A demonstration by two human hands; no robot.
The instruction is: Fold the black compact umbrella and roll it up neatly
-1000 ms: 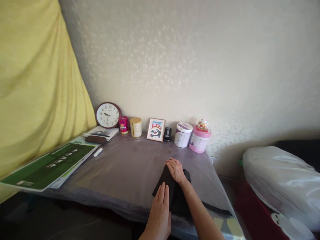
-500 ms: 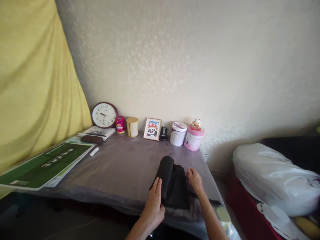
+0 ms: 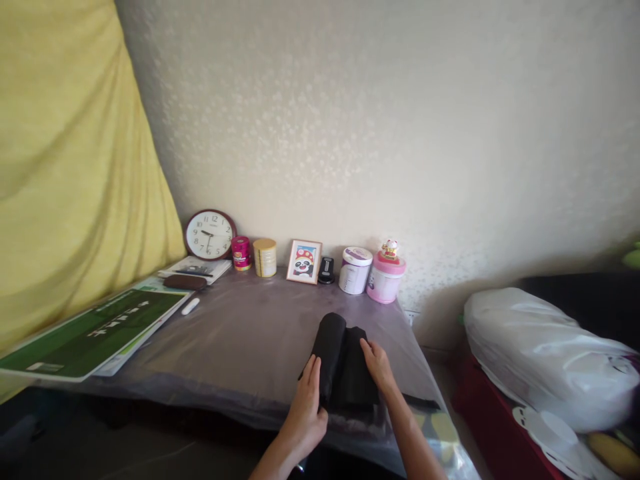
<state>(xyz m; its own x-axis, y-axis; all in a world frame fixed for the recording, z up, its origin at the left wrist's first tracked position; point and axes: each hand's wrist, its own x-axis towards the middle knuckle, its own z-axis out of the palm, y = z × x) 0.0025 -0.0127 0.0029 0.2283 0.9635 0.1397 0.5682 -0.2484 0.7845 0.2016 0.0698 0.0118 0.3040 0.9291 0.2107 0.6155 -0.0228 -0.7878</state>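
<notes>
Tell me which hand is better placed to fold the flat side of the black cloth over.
Probably the right hand: it rests on the flat half of the black cloth. The left hand lies along the rolled side.

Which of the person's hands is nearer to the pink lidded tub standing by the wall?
Right. The right hand lies on the folded black cloth almost straight below the pink lidded tub; the left hand rests at the cloth's left edge, farther away.
</notes>
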